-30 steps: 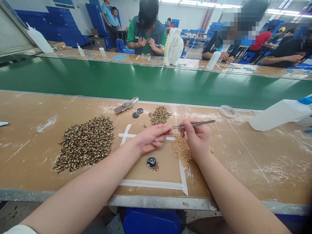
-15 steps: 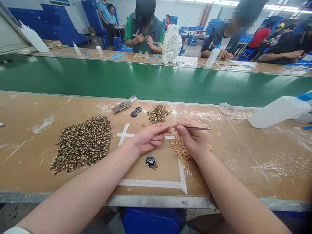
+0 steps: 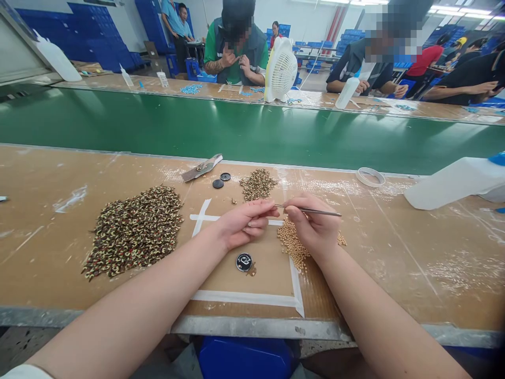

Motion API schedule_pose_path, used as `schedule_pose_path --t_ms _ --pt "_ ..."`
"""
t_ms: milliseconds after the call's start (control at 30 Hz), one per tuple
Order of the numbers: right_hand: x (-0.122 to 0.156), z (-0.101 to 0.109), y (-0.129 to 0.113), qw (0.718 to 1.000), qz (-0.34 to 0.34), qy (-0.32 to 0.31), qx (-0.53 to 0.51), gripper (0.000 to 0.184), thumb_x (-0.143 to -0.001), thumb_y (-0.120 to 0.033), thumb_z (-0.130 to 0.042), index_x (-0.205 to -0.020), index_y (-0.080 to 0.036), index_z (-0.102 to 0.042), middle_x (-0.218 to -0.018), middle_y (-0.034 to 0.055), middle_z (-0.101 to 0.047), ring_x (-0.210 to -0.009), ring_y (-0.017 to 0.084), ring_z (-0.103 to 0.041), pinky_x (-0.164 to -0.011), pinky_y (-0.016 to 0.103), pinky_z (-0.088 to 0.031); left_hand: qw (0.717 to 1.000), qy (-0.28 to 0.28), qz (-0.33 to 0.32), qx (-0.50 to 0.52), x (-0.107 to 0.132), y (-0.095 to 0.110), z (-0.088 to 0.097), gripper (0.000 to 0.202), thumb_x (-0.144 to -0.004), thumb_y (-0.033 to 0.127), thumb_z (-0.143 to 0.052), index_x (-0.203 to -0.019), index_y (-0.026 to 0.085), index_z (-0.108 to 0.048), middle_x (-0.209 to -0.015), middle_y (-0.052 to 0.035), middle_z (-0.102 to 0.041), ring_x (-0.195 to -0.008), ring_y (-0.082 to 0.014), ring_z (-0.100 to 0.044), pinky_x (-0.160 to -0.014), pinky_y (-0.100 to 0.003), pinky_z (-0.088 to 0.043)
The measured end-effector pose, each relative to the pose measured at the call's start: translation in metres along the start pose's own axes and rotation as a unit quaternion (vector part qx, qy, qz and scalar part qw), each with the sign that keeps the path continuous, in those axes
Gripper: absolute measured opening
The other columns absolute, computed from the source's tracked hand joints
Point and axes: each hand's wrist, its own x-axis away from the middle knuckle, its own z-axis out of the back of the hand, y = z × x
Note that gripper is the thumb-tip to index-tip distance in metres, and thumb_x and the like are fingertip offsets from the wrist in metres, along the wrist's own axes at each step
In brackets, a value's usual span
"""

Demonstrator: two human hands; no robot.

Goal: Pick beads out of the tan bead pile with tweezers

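My right hand [image 3: 315, 226] grips thin metal tweezers [image 3: 319, 212], tips pointing left toward my left hand [image 3: 244, 223]. The left fingers are pinched together at the tweezer tips around something too small to make out. Under the right hand lies a heap of tan beads [image 3: 292, 243]. A small black round cap [image 3: 244, 261] sits just in front of my left hand, inside a white tape outline [image 3: 244, 299]. Beyond the hands is a small pile of gold-brown parts [image 3: 258, 184].
A large heap of dark speckled parts [image 3: 134, 231] lies to the left. Two black discs [image 3: 221, 180], a metal scraper [image 3: 202, 168], a tape ring [image 3: 370, 177] and a white bottle [image 3: 453, 183] rest near the green conveyor [image 3: 236, 131]. Other people work across it beside a white fan [image 3: 281, 69].
The tweezers' rear end has dropped lower and nearer the table. Both hands stay together at the same spot.
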Motion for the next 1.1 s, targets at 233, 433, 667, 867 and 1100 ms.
schedule_pose_path --t_ms 233,433,667,867,1100 --pt "0.0 -0.001 -0.001 1.0 0.001 0.005 -0.008 0.01 -0.1 -0.022 -0.061 -0.099 -0.025 -0.07 -0.077 0.0026 -0.067 -0.066 0.016 -0.058 -0.061 0.034 -0.046 1.0 -0.011 0.003 0.005 0.0 0.0 0.001 0.013 -0.09 0.019 -0.073 -0.085 0.012 -0.062 -0.083 -0.0009 -0.066 -0.042 0.003 -0.032 -0.034 -0.007 -0.018" --pt "0.003 -0.002 0.003 0.999 -0.038 0.01 -0.033 0.012 -0.101 -0.027 -0.06 -0.096 -0.024 -0.071 -0.076 0.0033 -0.068 -0.064 0.017 -0.059 -0.06 0.035 -0.047 1.0 -0.023 0.001 -0.013 -0.002 0.0 0.005 0.015 -0.089 0.021 -0.075 -0.085 0.012 -0.063 -0.086 -0.0013 -0.067 -0.044 0.0029 -0.03 -0.035 -0.008 -0.017" --pt "0.003 -0.002 0.001 0.992 -0.114 0.035 -0.036 0.025 -0.103 -0.032 -0.059 -0.082 -0.024 -0.069 -0.071 0.0009 -0.065 -0.057 0.014 -0.058 -0.054 0.032 -0.045 0.997 -0.019 -0.011 -0.076 -0.002 -0.001 0.002 0.018 -0.089 0.026 -0.074 -0.084 0.013 -0.063 -0.088 -0.0016 -0.067 -0.045 0.0026 -0.031 -0.036 -0.011 -0.014" --pt "0.001 -0.003 -0.016 0.976 -0.191 0.049 -0.089 0.032 -0.103 -0.04 -0.059 -0.078 -0.023 -0.07 -0.062 -0.0008 -0.062 -0.048 0.011 -0.054 -0.047 0.029 -0.042 0.965 0.059 -0.094 -0.236 -0.006 0.001 -0.001 0.05 -0.095 0.061 -0.06 -0.079 0.014 -0.065 -0.083 -0.0084 -0.07 -0.04 -0.0014 -0.036 -0.037 -0.021 -0.013" --pt "0.01 -0.023 -0.035 0.936 -0.255 -0.189 -0.149 0.039 -0.101 -0.044 -0.062 -0.071 -0.02 -0.067 -0.056 -0.0012 -0.061 -0.047 0.01 -0.055 -0.047 0.025 -0.043 0.913 0.135 -0.262 -0.281 -0.015 0.005 0.004 0.053 -0.101 0.055 -0.053 -0.066 0.015 -0.054 -0.062 -0.0007 -0.06 -0.043 -0.0007 -0.038 -0.047 -0.02 -0.022"
